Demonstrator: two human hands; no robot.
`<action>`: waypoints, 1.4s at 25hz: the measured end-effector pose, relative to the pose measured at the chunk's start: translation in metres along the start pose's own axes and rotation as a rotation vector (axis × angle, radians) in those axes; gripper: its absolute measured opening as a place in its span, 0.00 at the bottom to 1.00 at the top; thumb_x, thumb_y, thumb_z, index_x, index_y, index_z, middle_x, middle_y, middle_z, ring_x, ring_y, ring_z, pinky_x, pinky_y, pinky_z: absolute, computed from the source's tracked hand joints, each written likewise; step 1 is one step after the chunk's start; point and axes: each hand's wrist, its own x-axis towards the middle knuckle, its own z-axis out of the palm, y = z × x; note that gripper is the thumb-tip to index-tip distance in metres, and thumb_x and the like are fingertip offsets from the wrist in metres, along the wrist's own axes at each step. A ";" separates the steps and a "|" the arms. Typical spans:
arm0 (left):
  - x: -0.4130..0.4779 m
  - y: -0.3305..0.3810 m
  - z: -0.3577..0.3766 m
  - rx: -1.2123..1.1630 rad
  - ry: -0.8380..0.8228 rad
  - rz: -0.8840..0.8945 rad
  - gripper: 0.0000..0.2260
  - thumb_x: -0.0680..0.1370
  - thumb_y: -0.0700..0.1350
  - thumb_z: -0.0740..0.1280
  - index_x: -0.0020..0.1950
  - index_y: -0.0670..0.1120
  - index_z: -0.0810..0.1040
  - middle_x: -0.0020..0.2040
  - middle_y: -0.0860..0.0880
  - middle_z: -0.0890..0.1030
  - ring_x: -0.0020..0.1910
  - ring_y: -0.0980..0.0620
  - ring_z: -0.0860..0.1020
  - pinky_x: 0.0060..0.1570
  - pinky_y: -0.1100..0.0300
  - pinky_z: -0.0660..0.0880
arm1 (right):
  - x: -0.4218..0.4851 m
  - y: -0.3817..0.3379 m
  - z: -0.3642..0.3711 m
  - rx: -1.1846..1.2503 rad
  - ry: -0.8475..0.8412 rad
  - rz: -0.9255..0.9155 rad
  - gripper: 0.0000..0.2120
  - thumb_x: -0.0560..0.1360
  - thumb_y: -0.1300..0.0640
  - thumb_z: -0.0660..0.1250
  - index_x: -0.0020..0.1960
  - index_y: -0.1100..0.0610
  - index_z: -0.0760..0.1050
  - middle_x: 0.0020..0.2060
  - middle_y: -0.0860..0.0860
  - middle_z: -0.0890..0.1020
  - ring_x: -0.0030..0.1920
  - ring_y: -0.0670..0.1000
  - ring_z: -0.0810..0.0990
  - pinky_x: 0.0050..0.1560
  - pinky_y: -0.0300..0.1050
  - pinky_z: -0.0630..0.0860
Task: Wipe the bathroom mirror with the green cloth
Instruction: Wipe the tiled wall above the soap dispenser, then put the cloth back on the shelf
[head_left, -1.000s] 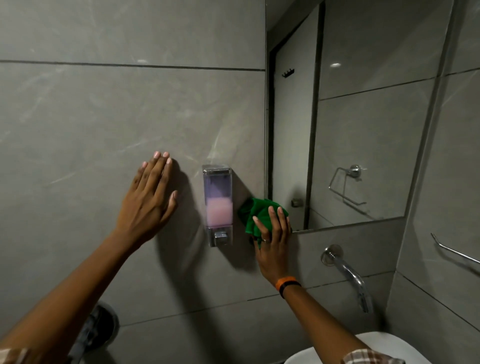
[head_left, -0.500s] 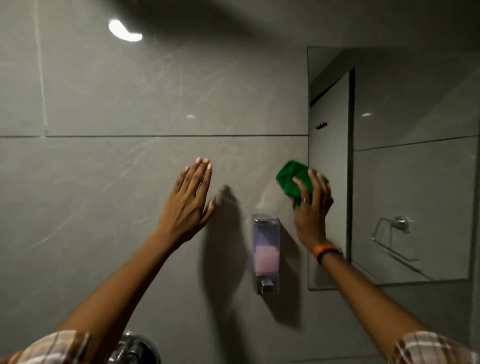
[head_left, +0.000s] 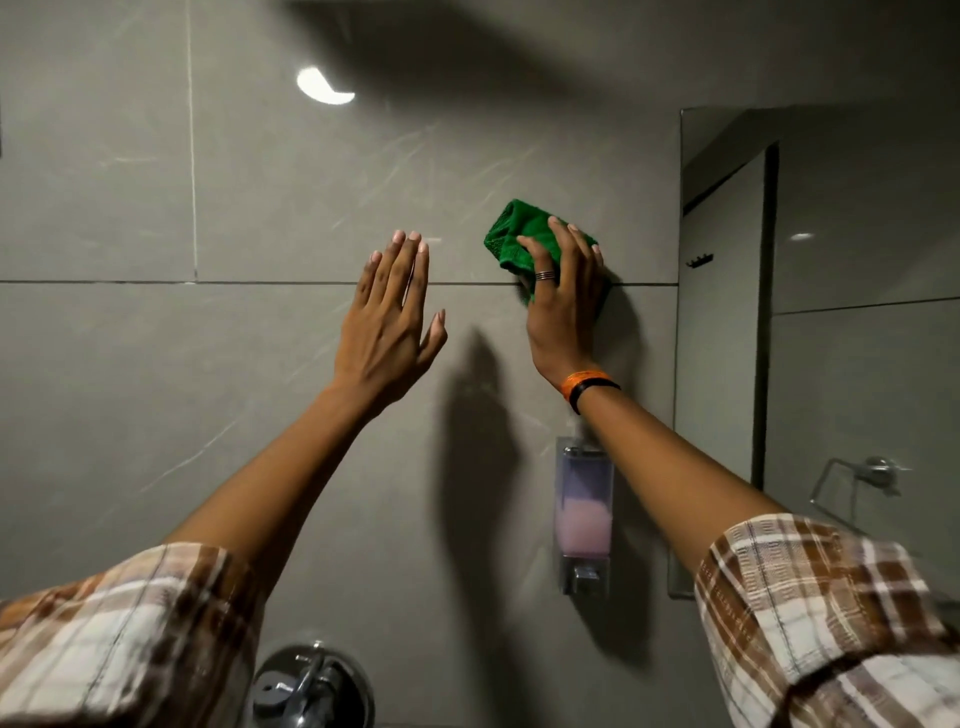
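My right hand (head_left: 563, 299) presses a crumpled green cloth (head_left: 524, 234) flat against the grey tiled wall, over a horizontal grout line. The cloth pokes out above and left of the fingers. The mirror (head_left: 852, 322) hangs to the right; its left edge lies clearly right of the cloth, apart from it. My left hand (head_left: 389, 322) is raised beside the right one, fingers straight and together, palm toward the wall, holding nothing.
A wall soap dispenser (head_left: 583, 514) with pink liquid hangs below my right wrist. A chrome tap fitting (head_left: 311, 686) sits at the bottom edge. The mirror reflects a towel ring (head_left: 862, 478) and a door. Grey tiles fill the left side.
The right hand with the cloth rose from the mirror's lower left corner up along its left edge, then shifted left onto the tiled wall. The view tilted upward; the left hand stayed raised.
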 end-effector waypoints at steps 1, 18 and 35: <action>-0.005 -0.006 -0.002 0.001 -0.005 -0.019 0.32 0.84 0.52 0.55 0.83 0.35 0.55 0.83 0.36 0.58 0.84 0.40 0.54 0.83 0.44 0.53 | -0.006 -0.006 0.003 0.001 -0.004 -0.001 0.22 0.80 0.66 0.61 0.72 0.53 0.72 0.74 0.57 0.71 0.76 0.61 0.66 0.79 0.61 0.59; -0.365 0.042 0.019 -0.373 -0.518 -0.260 0.32 0.85 0.54 0.57 0.82 0.34 0.56 0.83 0.35 0.59 0.83 0.38 0.56 0.82 0.46 0.49 | -0.400 -0.135 -0.063 0.031 -0.389 0.297 0.24 0.75 0.70 0.64 0.67 0.52 0.74 0.69 0.57 0.77 0.72 0.57 0.69 0.69 0.64 0.71; -0.915 0.240 -0.078 -0.374 -1.412 -0.940 0.28 0.84 0.43 0.55 0.83 0.38 0.53 0.84 0.38 0.55 0.84 0.42 0.54 0.82 0.50 0.45 | -0.925 -0.195 -0.223 0.064 -1.391 0.565 0.22 0.72 0.73 0.72 0.64 0.61 0.78 0.66 0.63 0.78 0.69 0.66 0.76 0.67 0.71 0.73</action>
